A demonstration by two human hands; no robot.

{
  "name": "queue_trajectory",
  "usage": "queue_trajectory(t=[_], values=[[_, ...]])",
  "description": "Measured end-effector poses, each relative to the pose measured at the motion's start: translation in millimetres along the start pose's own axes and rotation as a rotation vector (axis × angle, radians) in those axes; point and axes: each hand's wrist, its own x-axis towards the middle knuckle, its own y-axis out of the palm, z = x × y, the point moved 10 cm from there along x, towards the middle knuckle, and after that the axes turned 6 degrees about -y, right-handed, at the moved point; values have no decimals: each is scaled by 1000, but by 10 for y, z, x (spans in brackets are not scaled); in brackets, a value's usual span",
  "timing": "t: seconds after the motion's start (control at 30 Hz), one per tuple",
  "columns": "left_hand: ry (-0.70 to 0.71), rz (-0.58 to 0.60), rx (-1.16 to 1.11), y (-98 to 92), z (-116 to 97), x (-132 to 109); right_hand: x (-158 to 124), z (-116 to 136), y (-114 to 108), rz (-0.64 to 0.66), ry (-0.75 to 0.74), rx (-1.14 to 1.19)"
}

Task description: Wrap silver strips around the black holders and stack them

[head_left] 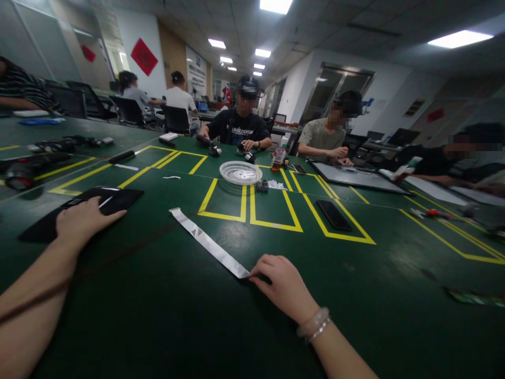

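My right hand, with a bracelet at the wrist, pinches the near end of a long white strip between thumb and fingers. The strip is flat and narrow, bears a grey mark, and slants away to the upper left over the green table. At the left, my left hand rests palm down, thumb out, on a flat black sheet-like thing. A thin white line shows on this black thing just beside the fingers; what it is I cannot tell.
Beyond the strip stands a white plastic basket. A black phone lies inside yellow tape lines at the right. Dark tools and cables lie far left, a bottle at the back. Several people sit around the table, one handling dark objects.
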Motion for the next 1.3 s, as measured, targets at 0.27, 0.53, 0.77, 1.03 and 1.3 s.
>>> queue_trajectory(t=[0.27, 0.53, 0.77, 1.03, 1.3], values=[[296, -13, 8, -6, -961, -324, -220, -454, -400, -539, 271, 467], [967, 115, -187, 195, -2284, -1487, -458, -654, -723, -994, 323, 641], [1217, 260, -380, 196, -2693, -2248, -421, -544, -665, -906, 263, 631], [1059, 894, -680, 122, -2284, -1885, -379, -569, -689, -826, 259, 594], [736, 1148, -896, 210, -1574, -1259, -98, -282, -495, -401, 46, 330]])
